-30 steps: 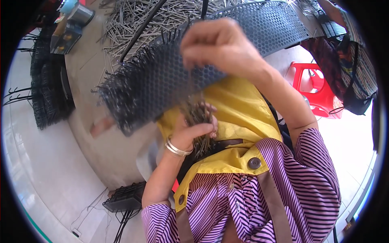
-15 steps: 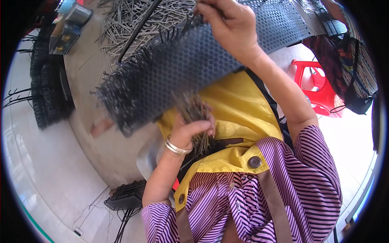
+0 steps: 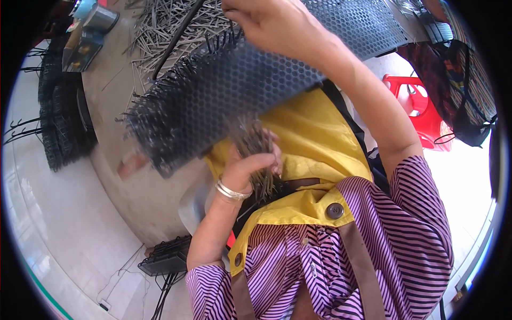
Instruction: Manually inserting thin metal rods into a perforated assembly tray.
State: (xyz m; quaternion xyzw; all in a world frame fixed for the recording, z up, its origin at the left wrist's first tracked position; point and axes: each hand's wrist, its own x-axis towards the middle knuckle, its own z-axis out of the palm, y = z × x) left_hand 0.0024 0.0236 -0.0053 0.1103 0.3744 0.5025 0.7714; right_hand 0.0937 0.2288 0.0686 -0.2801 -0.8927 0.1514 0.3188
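A dark perforated panel slants across the space in front of me. Many short dark metal pieces stick up from its left part and far edge. Below the panel's near edge, my left hand is closed around a bundle of thin metal rods, their upper ends smeared by motion. My right hand reaches over the panel to its far edge, just right of the standing pieces. Its fingers are pinched together at the top of the picture. Whatever they hold is hidden.
A heap of loose metal rods lies on the table beyond the panel, with a black bar across it. A box and a metal tin stand far left. A red stool is at right.
My right hand has moved left along the panel's far side, toward the standing pieces. My left hand keeps its hold on the rods almost in place.
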